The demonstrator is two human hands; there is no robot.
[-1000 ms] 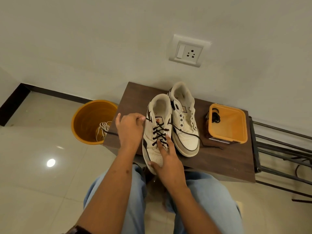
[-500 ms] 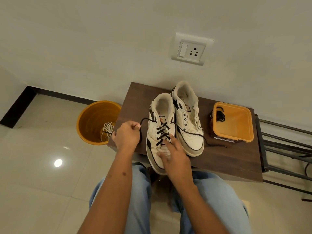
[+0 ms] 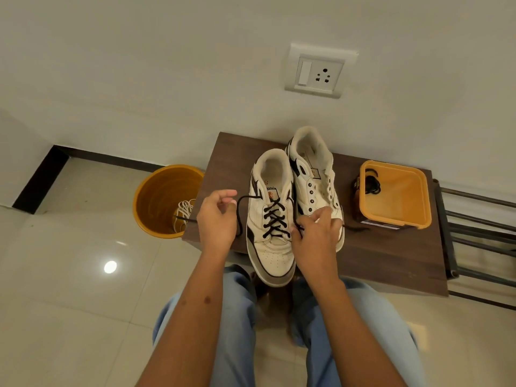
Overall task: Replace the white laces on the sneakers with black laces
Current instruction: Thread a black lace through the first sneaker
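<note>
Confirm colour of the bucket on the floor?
Orange bucket, clearest in the head view.

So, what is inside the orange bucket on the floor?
Inside the orange bucket lie white laces, bunched against its right side. The bench edge covers part of the bucket's right rim, so whether anything more lies there cannot be seen.

Two sneakers [image 3: 296, 196] on table [image 3: 391, 252] centre; container [image 3: 395, 192] at 3 o'clock; bucket [image 3: 164, 199] on floor at 9 o'clock.
</note>
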